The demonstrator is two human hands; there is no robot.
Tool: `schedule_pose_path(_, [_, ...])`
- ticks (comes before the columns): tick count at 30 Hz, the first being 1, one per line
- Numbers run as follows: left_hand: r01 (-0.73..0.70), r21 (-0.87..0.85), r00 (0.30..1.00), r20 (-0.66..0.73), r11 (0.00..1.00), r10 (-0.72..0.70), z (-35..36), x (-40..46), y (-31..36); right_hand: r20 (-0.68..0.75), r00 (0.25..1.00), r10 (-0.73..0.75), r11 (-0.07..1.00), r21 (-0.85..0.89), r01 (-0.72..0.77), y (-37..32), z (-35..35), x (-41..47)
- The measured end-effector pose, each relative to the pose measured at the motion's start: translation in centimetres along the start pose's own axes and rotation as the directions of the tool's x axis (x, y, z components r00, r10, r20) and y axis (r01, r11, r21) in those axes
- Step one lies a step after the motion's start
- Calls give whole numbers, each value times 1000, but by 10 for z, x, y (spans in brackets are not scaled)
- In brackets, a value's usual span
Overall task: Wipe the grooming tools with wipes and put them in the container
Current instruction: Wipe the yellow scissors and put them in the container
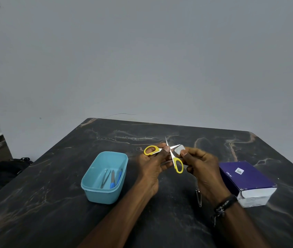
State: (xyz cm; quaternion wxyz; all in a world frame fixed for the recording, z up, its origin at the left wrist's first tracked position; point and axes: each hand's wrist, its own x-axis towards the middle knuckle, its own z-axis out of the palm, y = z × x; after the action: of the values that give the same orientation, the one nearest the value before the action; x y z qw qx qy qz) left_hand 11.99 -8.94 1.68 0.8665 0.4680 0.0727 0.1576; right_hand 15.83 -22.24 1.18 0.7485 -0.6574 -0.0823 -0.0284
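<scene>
Small scissors with yellow handles are held above the dark table, their blades spread apart. My left hand grips them near the pivot, thumb on top. My right hand pinches a small white wipe against the tip of one blade. A light blue container stands to the left of my hands; inside lie tweezers and blue-handled tools. A metal nail clipper lies on the table between my forearms.
A purple and white box sits on the table at the right, close to my right wrist. The dark marbled table ends at a grey wall behind. A black bag lies on the floor at left.
</scene>
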Motion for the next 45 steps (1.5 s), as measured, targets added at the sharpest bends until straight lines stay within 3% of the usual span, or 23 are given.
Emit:
schedule_pose_path(15, [5,29,999,41,1000,-6,0,-1,-6,71,993,92,990,101,-99,-7,5,-8])
schedule_pose_path(24, [5,56,996,88,998,-10,1,-4,-9,163,981,108,992,44,-117,-10,8,-11])
schedule_pose_path(28, [10,55,996,93,998,-16,0,-4,-9,132,987,92,996,6,-93,-9,9,-10])
schedule_pose_path(33, [1,28,998,62,1000,-3,1,-3,-8,41,997,61,995,80,-65,-7,10,-10])
schedule_pose_path(39, [14,62,997,70,998,-18,0,-3,-10,100,993,67,998,-5,-67,-4,14,-13])
schedule_pose_path(45, [8,19,998,55,1000,-9,1,-3,-7,-6,998,69,994,85,-68,-3,10,-8])
